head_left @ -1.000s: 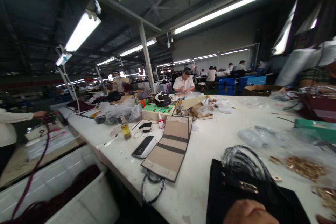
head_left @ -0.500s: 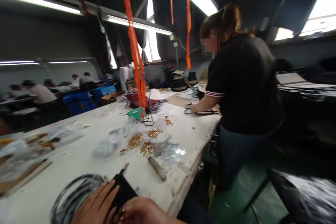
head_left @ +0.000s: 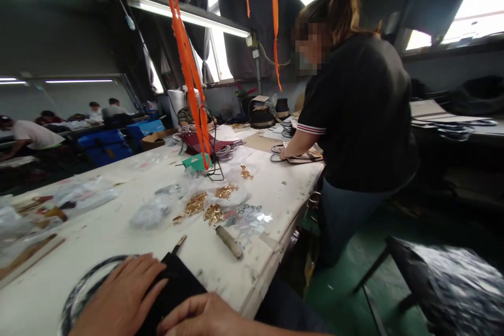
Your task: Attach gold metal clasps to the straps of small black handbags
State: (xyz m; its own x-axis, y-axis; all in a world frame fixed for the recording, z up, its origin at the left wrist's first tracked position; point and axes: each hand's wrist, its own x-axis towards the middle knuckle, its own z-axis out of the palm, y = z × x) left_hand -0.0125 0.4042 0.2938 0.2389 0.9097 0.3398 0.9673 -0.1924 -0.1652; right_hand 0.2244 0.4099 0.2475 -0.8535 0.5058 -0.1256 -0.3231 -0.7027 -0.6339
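Note:
My left hand (head_left: 122, 291) lies flat with fingers stretched over a black fabric-like piece (head_left: 181, 278) and part of the coiled dark cords (head_left: 74, 294) to its left. From the far end of the black piece a narrow strap with a gold-coloured tip (head_left: 180, 242) sticks out. At the bottom edge of the view, my right hand (head_left: 200, 315) is closed in a pinch at the near side of that piece; what its fingertips hold is hidden. Ahead lie gold-coloured metal fittings (head_left: 196, 203), thin silvery plates (head_left: 255, 219) and a worn, wrapped cylindrical stick (head_left: 229, 242).
Plastic bags (head_left: 151, 213) and a cardboard piece (head_left: 29, 260) lie on the white table (head_left: 129, 239). Orange strips (head_left: 183, 58) hang above it. A co-worker (head_left: 358, 115) stands at the right edge, hands on flat pieces. A stool (head_left: 452, 283) stands at lower right.
The view has shifted slightly, so the surroundings sit higher and further left. My left hand lies flatter across the black piece. A gold glint at my right fingertips is now mostly hidden.

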